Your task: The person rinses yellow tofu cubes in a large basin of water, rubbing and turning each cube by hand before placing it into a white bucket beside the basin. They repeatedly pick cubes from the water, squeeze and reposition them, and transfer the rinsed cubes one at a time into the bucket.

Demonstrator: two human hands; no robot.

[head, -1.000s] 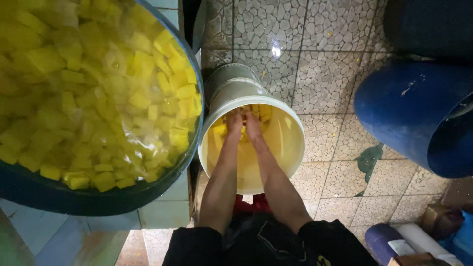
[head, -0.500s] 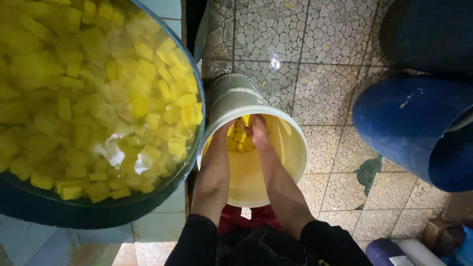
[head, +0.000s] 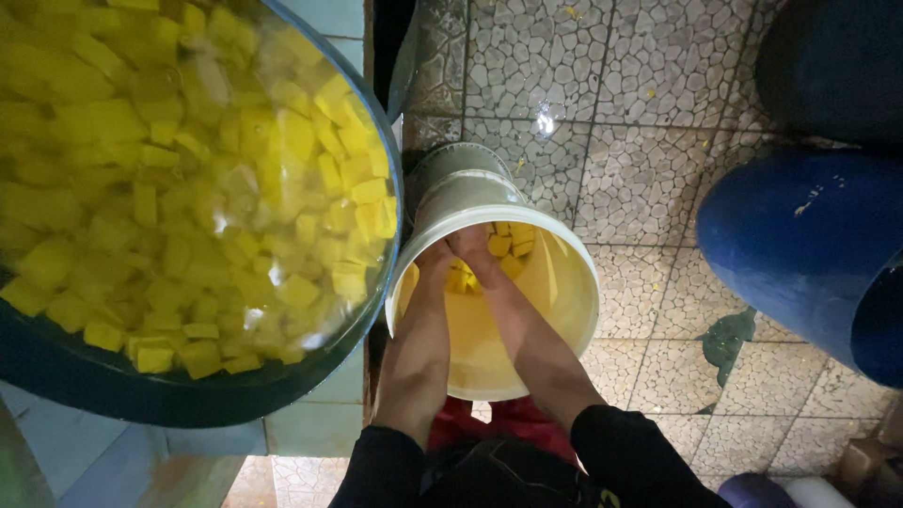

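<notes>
Down in the pail [head: 564, 310] on the floor, both hands, left [head: 435, 256] and right [head: 470, 243], reach among the yellow cubes [head: 500, 246] at its bottom, grip hidden so I cannot tell, while the basin [head: 188, 400] on the table already brims with cubes.

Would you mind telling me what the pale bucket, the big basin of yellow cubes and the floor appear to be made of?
The pale bucket looks like smooth moulded plastic, cream with a thin rolled rim. The big dark basin also seems plastic, with a glossy bluish rim, though the dim light leaves this open. The floor looks like glazed ceramic tile with a pebble pattern, grout lines and a wet glint.
</notes>
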